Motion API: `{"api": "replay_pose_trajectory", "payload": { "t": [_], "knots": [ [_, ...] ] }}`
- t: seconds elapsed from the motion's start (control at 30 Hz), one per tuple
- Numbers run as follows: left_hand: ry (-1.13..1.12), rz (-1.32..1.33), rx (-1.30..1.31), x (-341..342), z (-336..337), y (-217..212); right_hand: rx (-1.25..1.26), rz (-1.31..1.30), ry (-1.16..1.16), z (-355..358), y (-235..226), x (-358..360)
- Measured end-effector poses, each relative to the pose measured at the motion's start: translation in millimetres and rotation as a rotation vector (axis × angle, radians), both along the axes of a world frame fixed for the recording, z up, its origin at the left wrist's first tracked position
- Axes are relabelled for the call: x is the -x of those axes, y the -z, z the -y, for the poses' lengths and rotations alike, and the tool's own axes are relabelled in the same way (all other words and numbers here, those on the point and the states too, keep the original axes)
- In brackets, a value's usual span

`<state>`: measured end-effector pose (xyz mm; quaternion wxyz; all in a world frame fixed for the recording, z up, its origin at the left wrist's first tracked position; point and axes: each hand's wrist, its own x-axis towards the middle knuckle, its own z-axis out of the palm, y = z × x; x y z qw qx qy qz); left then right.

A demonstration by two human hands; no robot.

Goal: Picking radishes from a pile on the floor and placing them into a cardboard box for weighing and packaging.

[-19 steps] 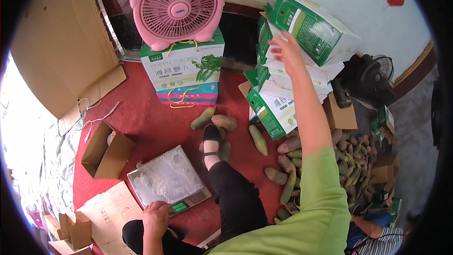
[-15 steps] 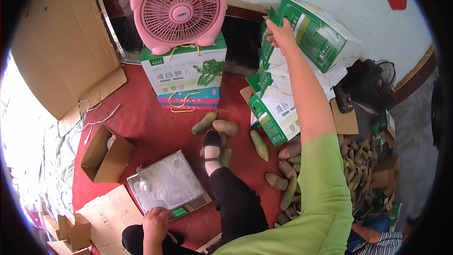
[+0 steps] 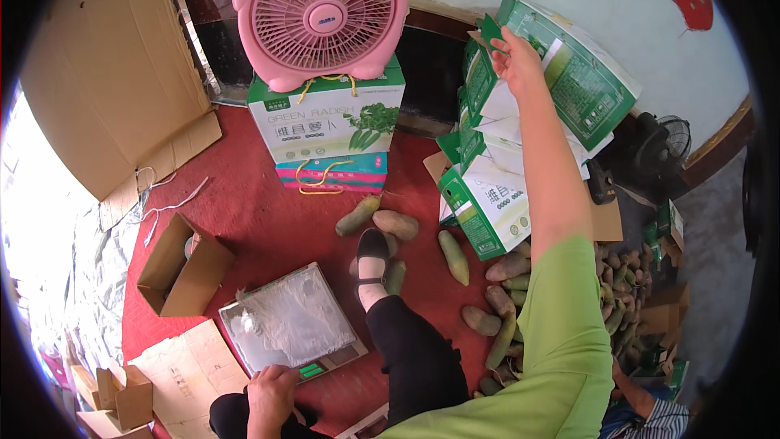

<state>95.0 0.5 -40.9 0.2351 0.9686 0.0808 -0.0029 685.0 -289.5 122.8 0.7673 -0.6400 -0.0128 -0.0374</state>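
My right hand [image 3: 517, 61] reaches out to the far right, its fingers bent at the green flap of an upper green and white carton [image 3: 589, 85]. That carton leans tilted on a pile of others of its kind, including a lower carton [image 3: 487, 207]. My forearm hides part of the pile. My left hand [image 3: 272, 393] rests by my knee, fingers loosely curled, with nothing visible in it. It is beside the near edge of a flat scale [image 3: 288, 317], whose plate is wrapped in film and whose display glows green.
A pink fan [image 3: 325, 20] stands on a radish carton [image 3: 325, 122]. Green radishes [image 3: 453, 258] lie on the red floor, with a heap [image 3: 621, 284] at right. An open brown box [image 3: 183, 268] and cardboard sheets [image 3: 191, 366] are at left. Another person's arm [image 3: 638, 394] shows at lower right.
The view has shifted, so the scene sits slightly farther right. My right hand and the carton's flap have moved a little to the right. My left hand stays by the scale.
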Motion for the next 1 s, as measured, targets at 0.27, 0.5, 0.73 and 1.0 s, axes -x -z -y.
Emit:
{"api": "replay_pose_trajectory", "payload": {
  "t": [0.27,0.5,0.73,1.0],
  "knots": [
    [-0.018,0.051,-0.006,20.2,7.3,-16.0,-0.219,0.212,0.115,85.1,-43.8,129.5],
    [-0.097,0.108,0.078,41.9,4.7,-26.1,-0.105,0.559,-0.094,115.2,-149.8,276.5],
    [-0.198,0.283,0.248,47.3,-6.0,-46.4,-0.209,0.552,-0.575,95.2,-173.2,372.4],
    [-0.42,0.671,-0.012,57.0,-20.5,-94.7,-0.383,0.057,-0.793,-22.9,-101.6,408.6]
  ]
}}
